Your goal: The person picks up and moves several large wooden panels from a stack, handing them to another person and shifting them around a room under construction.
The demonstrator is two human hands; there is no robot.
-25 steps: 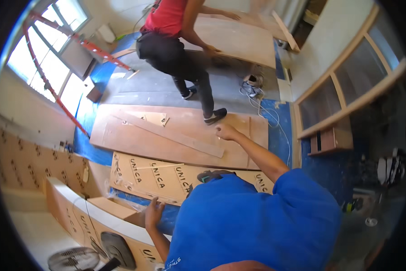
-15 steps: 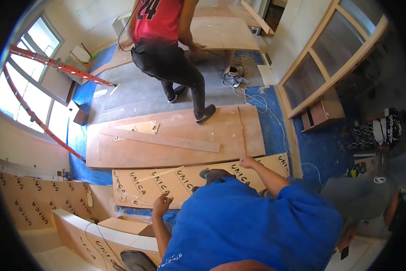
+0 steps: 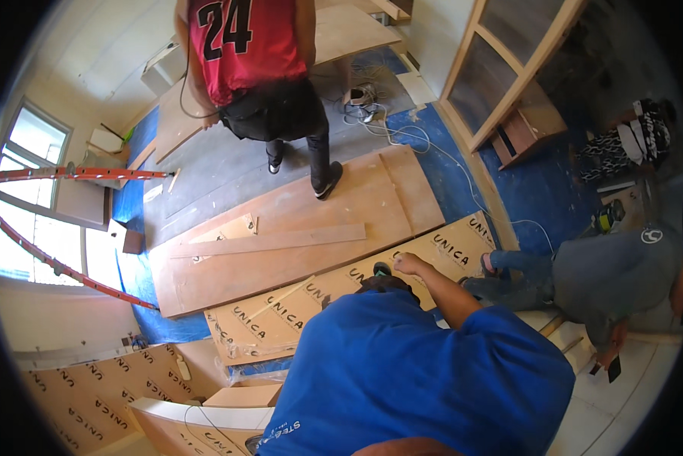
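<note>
Fist (image 3: 410, 264) over flat printed cardboard (image 3: 311, 308)

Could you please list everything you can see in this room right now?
Plywood sheet: one, tan, flat on the floor, centre.
Strip: one, light wood, lying on the plywood sheet.
Printed board: one, tan with dark lettering, on the floor nearest the wearer.
Ladder: one, red, by the window at left.
Cabinet frame: one, light wood, upper right.
Cable: one, white, across the blue floor cover.
Standing person: one, red shirt, one foot on the plywood sheet.
Crouching person: one, grey top, right.
Right hand: closed, over the printed board.
Left hand: not in view.
</note>
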